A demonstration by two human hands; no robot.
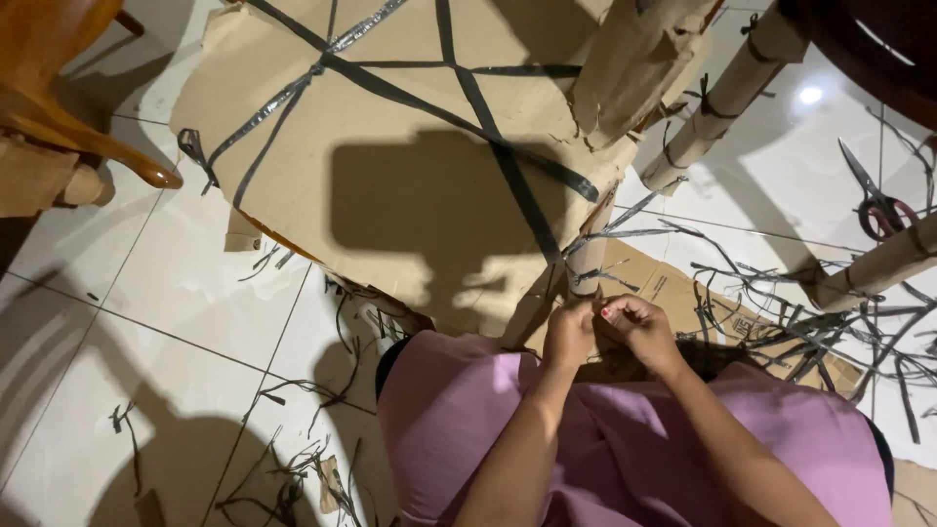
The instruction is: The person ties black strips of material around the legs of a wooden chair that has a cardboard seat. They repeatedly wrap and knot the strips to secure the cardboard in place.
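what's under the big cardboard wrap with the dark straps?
Under the cardboard wrap, only an orange-brown wooden edge peeks out at its lower left. The rest is covered. Both hands, left and right, pick at a strap by its corner.

Left hand (pixel 569 335) and right hand (pixel 639 327) meet at lower centre of frame, fingers pinched together on a thin dark plastic strap (pixel 595 276) at the foot of a cardboard-wrapped piece of furniture crossed with dark straps (pixel 410 166). Loose cut dark strap scraps (pixel 830 332) litter the white tiled floor (pixel 156 322) at right. Red-handled scissors (pixel 875 200) lie upper right; a brown wooden chair (pixel 59 78) sits upper left.
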